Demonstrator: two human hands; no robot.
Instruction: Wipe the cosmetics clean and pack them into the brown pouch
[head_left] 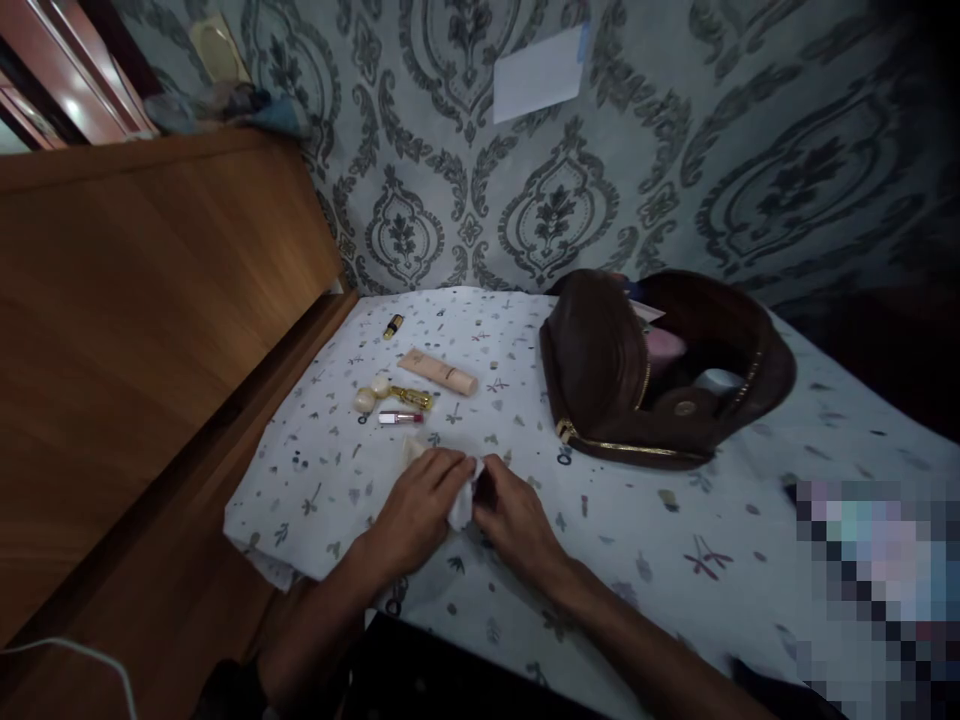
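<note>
A crumpled white wipe or tissue (462, 508) is pinched between my two hands, over the patterned sheet. My left hand (420, 508) is closed on its left side, and a pale cream-coloured object (410, 451) shows just beyond the fingers, partly hidden; whether it is held is unclear. The curled fingers of my right hand (517, 515) grip the other side. Just past my left hand lies a lipstick (401, 418). Behind it are a gold ornate piece (412, 397) with two round cream-coloured parts, a beige cosmetic tube (439, 372) and a small black-and-gold tube (393, 326).
An open brown leather bag (600, 350) with a gold zip stands at the right, several items inside. Wooden furniture (150, 300) borders the left side. The patterned wall (465, 170) rises behind. A dark-edged, blurred-out object (885, 560) lies at the lower right.
</note>
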